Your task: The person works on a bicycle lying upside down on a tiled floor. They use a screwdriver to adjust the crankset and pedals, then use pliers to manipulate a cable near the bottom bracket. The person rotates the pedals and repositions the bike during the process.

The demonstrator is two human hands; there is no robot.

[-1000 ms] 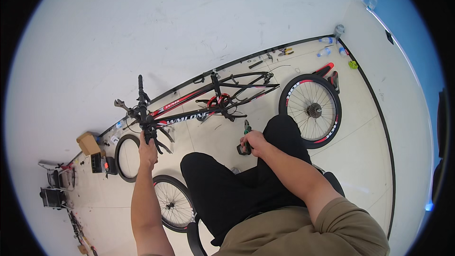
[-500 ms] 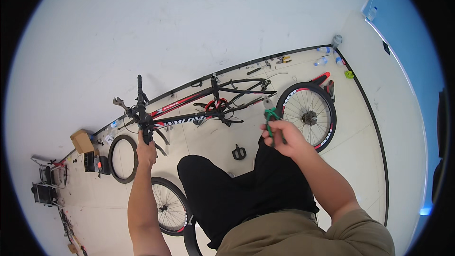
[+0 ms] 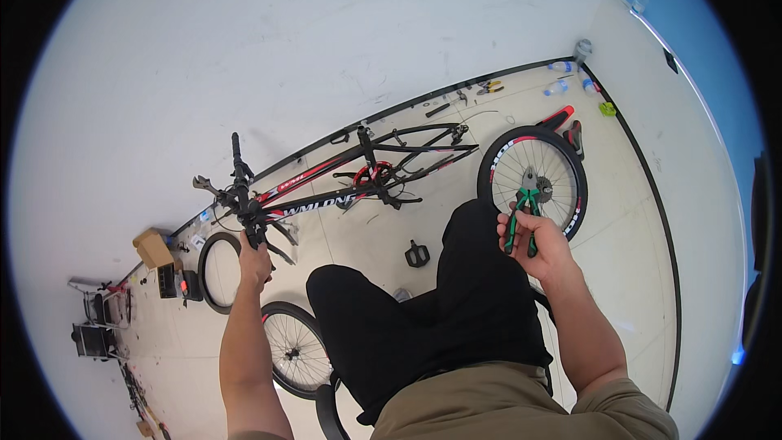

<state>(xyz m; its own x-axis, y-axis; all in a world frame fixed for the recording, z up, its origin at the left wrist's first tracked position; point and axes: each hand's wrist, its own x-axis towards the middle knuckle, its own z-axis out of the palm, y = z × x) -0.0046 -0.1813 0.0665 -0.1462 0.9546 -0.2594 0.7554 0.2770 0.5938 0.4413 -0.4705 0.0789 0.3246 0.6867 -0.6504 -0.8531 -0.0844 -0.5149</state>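
My left hand [image 3: 256, 265] is closed around the near grip of a black handlebar [image 3: 243, 191], joined to a black and red bicycle frame [image 3: 318, 202]. The frame stands without wheels along the wall, its crank and red chainring [image 3: 376, 174] still fitted. In my right hand [image 3: 544, 244] are green-handled pliers [image 3: 527, 200], their jaws pointing away from me and the handles spread a little. The pliers are held above a wheel [image 3: 498, 183] with a cassette, lying on the floor to the right. A black pedal [image 3: 417, 254] lies between the frame and my knees.
Another wheel [image 3: 303, 350] and a loose tyre [image 3: 204, 275] lie to the left. Beside them are a cardboard box [image 3: 153, 249] and a black toolbox [image 3: 166, 280]. Along the wall lie a hammer [image 3: 438, 110], yellow-handled pliers [image 3: 490, 88] and water bottles [image 3: 555, 88]. A red and black mudguard [image 3: 557, 118] lies behind the right wheel.
My right hand has moved right with the pliers, from near the frame's rear end to over the wheel, and their handles now show spread. My left hand keeps its hold on the grip.
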